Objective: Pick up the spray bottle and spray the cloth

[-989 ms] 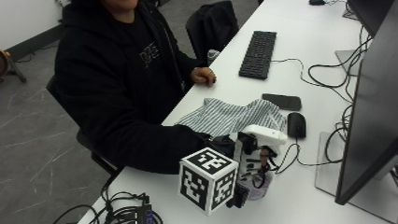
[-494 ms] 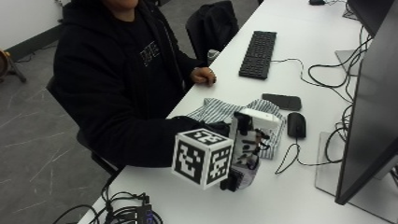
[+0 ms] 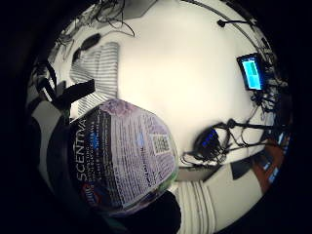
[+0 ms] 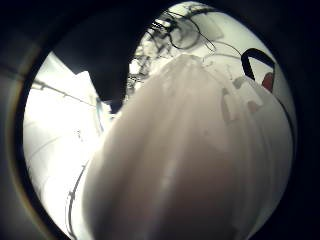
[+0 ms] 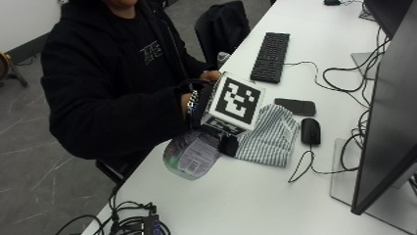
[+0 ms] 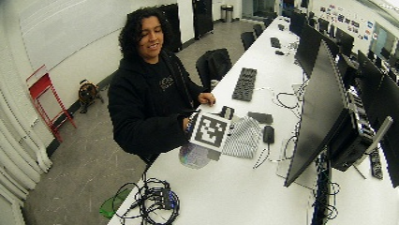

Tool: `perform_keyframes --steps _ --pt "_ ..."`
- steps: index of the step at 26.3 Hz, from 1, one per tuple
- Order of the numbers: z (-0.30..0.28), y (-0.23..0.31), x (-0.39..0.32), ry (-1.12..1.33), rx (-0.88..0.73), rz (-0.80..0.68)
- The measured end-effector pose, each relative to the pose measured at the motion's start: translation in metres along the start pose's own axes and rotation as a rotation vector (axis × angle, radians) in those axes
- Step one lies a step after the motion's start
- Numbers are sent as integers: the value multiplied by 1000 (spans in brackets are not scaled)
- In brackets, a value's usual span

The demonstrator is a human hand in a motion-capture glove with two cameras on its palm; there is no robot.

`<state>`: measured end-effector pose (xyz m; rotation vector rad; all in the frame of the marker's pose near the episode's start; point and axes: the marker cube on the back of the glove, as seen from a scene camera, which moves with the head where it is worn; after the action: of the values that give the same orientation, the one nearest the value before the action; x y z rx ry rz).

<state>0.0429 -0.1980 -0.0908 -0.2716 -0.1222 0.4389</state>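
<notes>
In the outside view my gloved right hand (image 5: 197, 105) grips the spray bottle (image 5: 190, 156) near its head and holds it above the table, tipped over, with its labelled base pointing down and out past the near edge. The striped cloth (image 5: 269, 135) lies flat on the table just beyond the bottle. The little finger side palm view shows the bottle's printed label (image 3: 122, 156) close up, with the cloth (image 3: 97, 73) on the table behind it. The white spray head (image 4: 190, 150) fills the thumb side palm view. My fingers are hidden.
A black phone (image 5: 294, 106) and a mouse (image 5: 310, 130) lie beside the cloth, and a keyboard (image 5: 270, 56) farther back. A monitor (image 5: 384, 122) stands at the right. The bare left hand (image 5: 210, 75) rests at the table edge. Cables (image 5: 130, 225) lie at the near corner.
The bottle stood upright on the table beside the cloth. My hand has since lifted it, carried it toward the person's side of the table and tipped it over.
</notes>
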Motion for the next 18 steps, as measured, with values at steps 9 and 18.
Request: perform_keyframes --steps 9,18 --pt "21 8 -15 317 -277 118" --pt "64 7 -40 670 -526 168"
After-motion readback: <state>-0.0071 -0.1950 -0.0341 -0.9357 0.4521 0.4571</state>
